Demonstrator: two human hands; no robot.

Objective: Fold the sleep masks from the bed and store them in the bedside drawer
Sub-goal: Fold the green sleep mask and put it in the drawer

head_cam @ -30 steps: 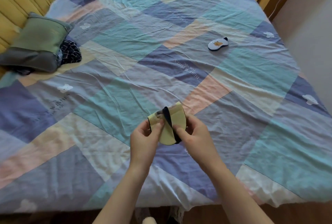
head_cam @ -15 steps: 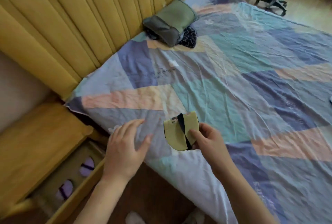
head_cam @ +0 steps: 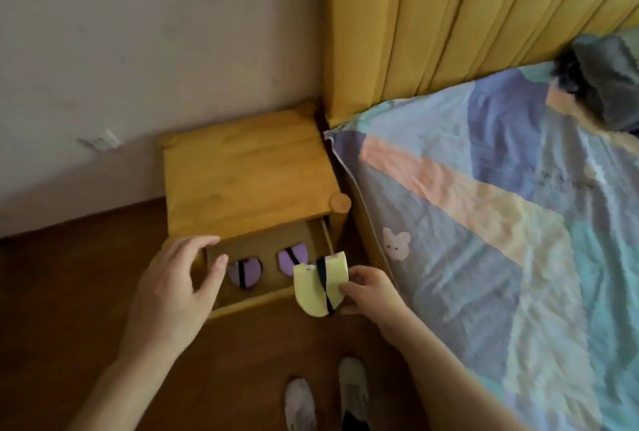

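Bed point(head_cam: 484, 223) by the nightstand shows no masks from my view. Drawer point(head_cam: 262, 302) is open with two folded purple masks point(head_cam: 243, 273) inside. Right hand point(head_cam: 371, 290) pinches the folded yellow mask point(head_cam: 320, 287) above the drawer's right front corner; left hand point(head_cam: 176, 283) is released, empty. I'd say only this drop-in remains.

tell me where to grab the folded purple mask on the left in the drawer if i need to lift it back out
Pinch the left purple mask across its black strap, which binds the fold shut, coming straight down from above: the open drawer walls it in on the sides. The left hand hovers nearest, open; the right hand is busy holding the yellow mask.
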